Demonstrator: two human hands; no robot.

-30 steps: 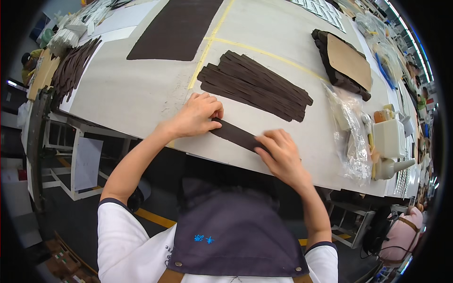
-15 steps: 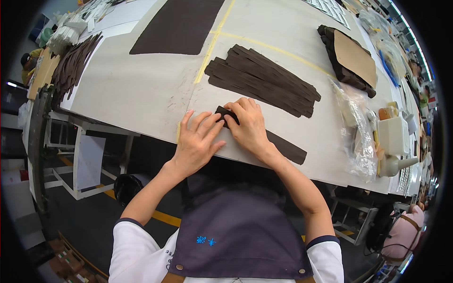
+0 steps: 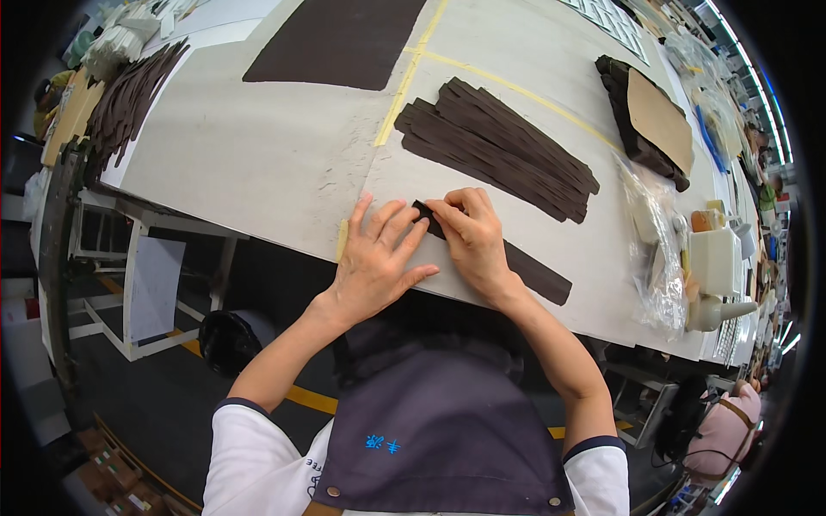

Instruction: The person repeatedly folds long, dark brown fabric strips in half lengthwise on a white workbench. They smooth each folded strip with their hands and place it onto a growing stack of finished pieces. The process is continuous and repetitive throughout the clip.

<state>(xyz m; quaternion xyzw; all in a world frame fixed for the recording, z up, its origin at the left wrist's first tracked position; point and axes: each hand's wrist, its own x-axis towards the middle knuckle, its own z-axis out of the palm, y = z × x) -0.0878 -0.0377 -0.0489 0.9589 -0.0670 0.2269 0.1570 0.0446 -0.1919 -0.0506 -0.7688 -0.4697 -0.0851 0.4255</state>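
A long dark brown strip [image 3: 539,273] lies slantwise near the front edge of the table, its middle covered by my right hand. My right hand [image 3: 475,243] pinches the strip close to its far left end, thumb and fingertips together. Beside it, my left hand [image 3: 376,262] has its fingers stretched out and apart, with the fingertips touching the strip's end. That short end looks blacker than the rest; whether it is folded over I cannot tell. Just beyond my hands lies a stack of similar brown strips [image 3: 499,146], fanned out in overlapping rows.
A large dark brown sheet [image 3: 335,39] lies at the back. On the right are a dark bundle topped with tan board [image 3: 658,120], clear plastic bags [image 3: 654,258] and a white bottle [image 3: 716,258]. More strips [image 3: 133,107] hang at the far left edge.
My right fingers have drawn into a tighter pinch at the strip's end. My left hand keeps its spread pose there. The whole scene has shifted slightly in the view.
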